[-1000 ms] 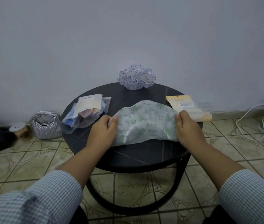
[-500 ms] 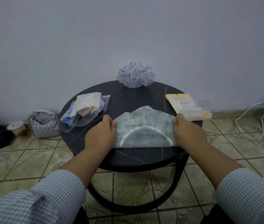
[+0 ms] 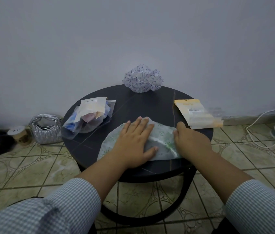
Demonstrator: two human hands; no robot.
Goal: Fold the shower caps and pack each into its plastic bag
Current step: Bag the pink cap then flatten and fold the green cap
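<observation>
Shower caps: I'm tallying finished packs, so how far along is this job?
Done: filled bags lie at the table's left. In hand: the green cap lies folded flat, left hand pressing it, right hand at its edge. Left: bagging it, perhaps in the empty bag, then the purple cap.

Two bare forearms and hands, left hand (image 3: 134, 141), right hand (image 3: 191, 142); blue-and-white checked shirt sleeves (image 3: 52, 210) pushed up below the elbows.
</observation>
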